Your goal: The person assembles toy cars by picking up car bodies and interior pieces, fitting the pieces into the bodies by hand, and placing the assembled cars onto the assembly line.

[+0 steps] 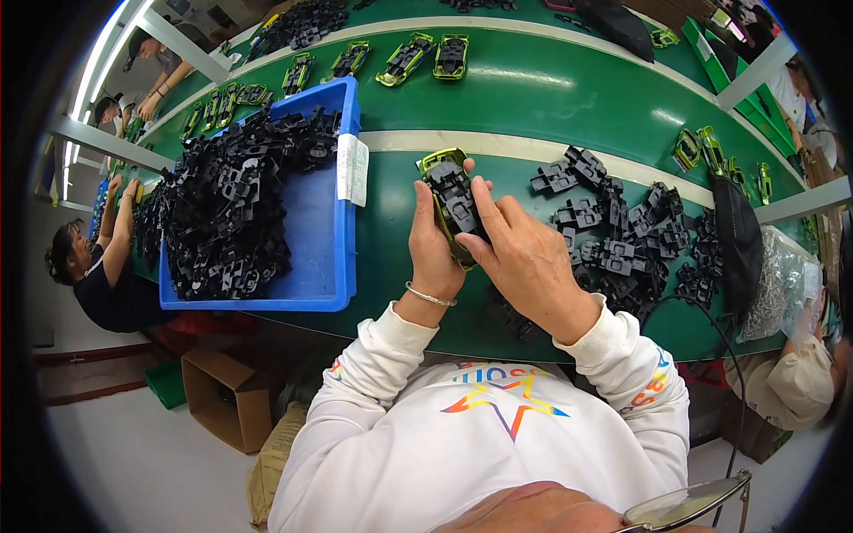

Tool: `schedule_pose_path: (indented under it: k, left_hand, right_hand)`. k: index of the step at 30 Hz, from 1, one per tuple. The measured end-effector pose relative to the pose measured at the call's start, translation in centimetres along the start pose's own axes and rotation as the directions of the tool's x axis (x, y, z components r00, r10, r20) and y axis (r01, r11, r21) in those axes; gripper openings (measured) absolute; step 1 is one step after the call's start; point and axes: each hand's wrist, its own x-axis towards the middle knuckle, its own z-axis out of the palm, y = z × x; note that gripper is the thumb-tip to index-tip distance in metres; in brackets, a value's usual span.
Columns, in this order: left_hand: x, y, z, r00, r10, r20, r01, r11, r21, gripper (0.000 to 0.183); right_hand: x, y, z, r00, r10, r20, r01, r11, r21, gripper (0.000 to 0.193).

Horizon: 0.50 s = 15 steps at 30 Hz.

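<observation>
While the left hand is wrapping its grip around the yellow-green toy car shell and holding it just above the green surface, the right hand is pressing a black plastic insert into the shell's underside with fingertips pinched against the part. Both grips are closed on the same assembly, which is sitting between the hands in front of the person's chest. Judging from the pose, the fit is calling for even pressure along the insert, with the shell kept steady so the tabs are seating squarely. More loose black parts are lying on the surface just right of the hands, and a blue bin full of similar pieces is standing to the left. Finished shells are resting farther back.
</observation>
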Motion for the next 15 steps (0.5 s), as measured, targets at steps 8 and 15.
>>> schedule_pose_path:
  k: [8,15]
  left_hand:
    - [0.01,0.26,0.43,0.998,0.059,-0.007,-0.059,0.995,0.078,0.06]
    - [-0.07,-0.1,-0.17,1.0,0.019,0.02,-0.021,0.997,0.07,0.061]
  right_hand:
    - [0.19,-0.04,0.9,0.998,0.017,-0.06,-0.011,0.994,0.108,0.06]
    - [0.65,0.04,0.34,0.991,0.122,0.047,-0.131,0.944,0.303,0.058]
